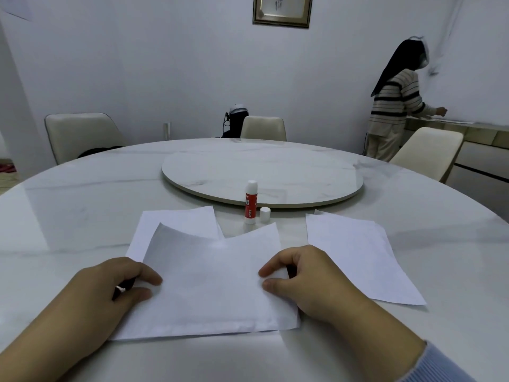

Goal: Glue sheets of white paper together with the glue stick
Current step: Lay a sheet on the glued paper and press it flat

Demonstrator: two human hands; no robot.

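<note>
A white sheet of paper lies in front of me, its far edge curling up over a second white sheet beneath it. My left hand pinches the top sheet's left edge, and my right hand pinches its right edge. A third white sheet lies flat to the right, apart from both hands. Beyond the papers a red and white glue stick stands upright with its cap off; the small white cap stands just right of it.
The round white marble table carries a raised turntable just behind the glue stick. Cream chairs ring the far side. A person in a striped sweater stands at a counter at the back right.
</note>
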